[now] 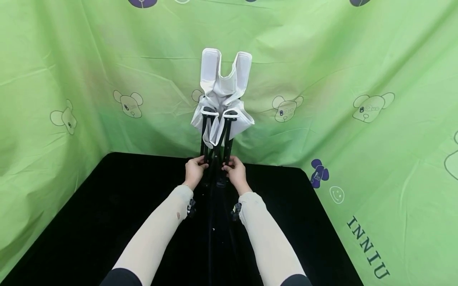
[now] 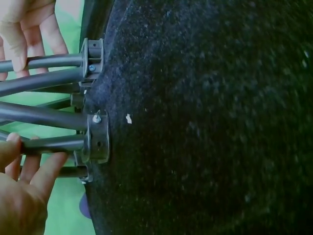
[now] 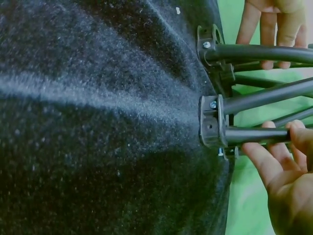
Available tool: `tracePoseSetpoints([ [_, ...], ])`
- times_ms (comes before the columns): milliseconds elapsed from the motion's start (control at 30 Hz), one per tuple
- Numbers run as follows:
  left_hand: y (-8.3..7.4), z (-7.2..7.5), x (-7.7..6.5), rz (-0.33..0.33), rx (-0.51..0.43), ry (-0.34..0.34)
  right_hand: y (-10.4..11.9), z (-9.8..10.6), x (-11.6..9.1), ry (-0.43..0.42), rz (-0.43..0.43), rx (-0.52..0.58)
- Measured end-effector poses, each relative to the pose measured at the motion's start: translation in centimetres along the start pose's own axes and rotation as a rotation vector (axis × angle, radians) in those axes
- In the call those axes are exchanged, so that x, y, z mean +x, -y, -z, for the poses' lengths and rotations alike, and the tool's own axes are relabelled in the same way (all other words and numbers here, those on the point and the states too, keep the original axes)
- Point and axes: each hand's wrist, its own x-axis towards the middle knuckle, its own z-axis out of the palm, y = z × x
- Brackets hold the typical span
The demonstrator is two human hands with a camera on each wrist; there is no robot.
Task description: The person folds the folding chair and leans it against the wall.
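Note:
A folded camping chair stands upright at the back of the black-covered table, its white fabric seat (image 1: pixel 223 91) gathered above a bundle of black tube legs (image 1: pixel 216 159). My left hand (image 1: pixel 195 171) pinches an outer leg tube low on the left side, thumb and fingers on either side of it. On the right, my right hand (image 1: pixel 236 173) holds the matching tube in the same way. Both wrist views show the plastic feet (image 2: pixel 99 137) with their screws, right at the black cloth. Each foot joins two tubes, which lie close together.
Black cloth (image 1: pixel 143 206) covers the table. A green curtain with bear drawings (image 1: pixel 286 109) hangs behind it and along both sides, close to the folded chair. Small white specks (image 2: pixel 128 119) lie on the cloth near the feet.

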Motion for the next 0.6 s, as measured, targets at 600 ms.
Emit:
tracePoseSetpoints([
  [600,1.0,2.0,-0.3,0.059,-0.17,0.138,0.5,0.7,-0.8,-0.01,-0.024,-0.054],
])
